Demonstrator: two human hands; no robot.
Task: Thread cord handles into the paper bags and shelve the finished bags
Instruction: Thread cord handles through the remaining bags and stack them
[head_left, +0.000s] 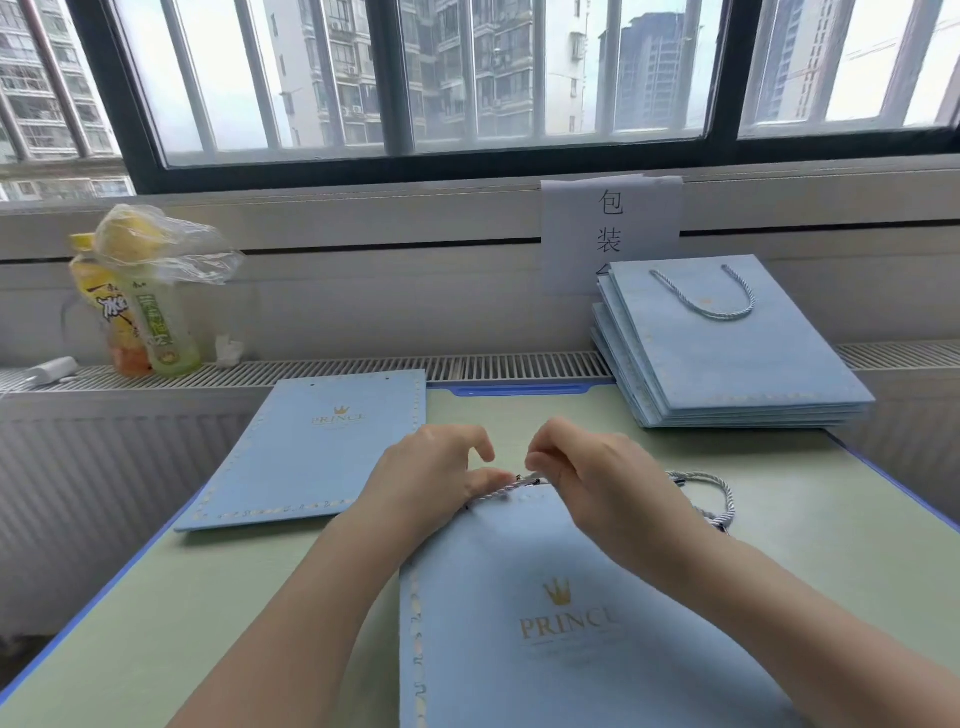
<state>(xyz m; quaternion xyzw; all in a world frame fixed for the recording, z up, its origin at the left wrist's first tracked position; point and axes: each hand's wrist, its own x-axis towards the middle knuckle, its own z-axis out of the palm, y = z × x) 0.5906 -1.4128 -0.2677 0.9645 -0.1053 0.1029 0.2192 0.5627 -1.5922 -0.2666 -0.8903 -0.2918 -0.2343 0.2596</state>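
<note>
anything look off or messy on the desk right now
Little stands out. The stack of bags at the far right is fanned askew and overhangs the desk onto the vent. The flat bag at left juts past the desk's edge.

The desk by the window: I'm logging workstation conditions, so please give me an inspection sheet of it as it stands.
Surface: green desk with a blue edge, against a radiator grille.
Job's things: bag being worked on lies flat in front; cord at its top edge; spare cord beside it; unthreaded bag to the left; stack of finished bags far right, top one with a handle.
Clutter: two drink bottles under a plastic wrapper, white charger, crumpled tissue.
Grippers: left hand and right hand both pinch the cord.
Cables: nothing seen.
Surroundings: barred window, paper sign on the wall.
</note>
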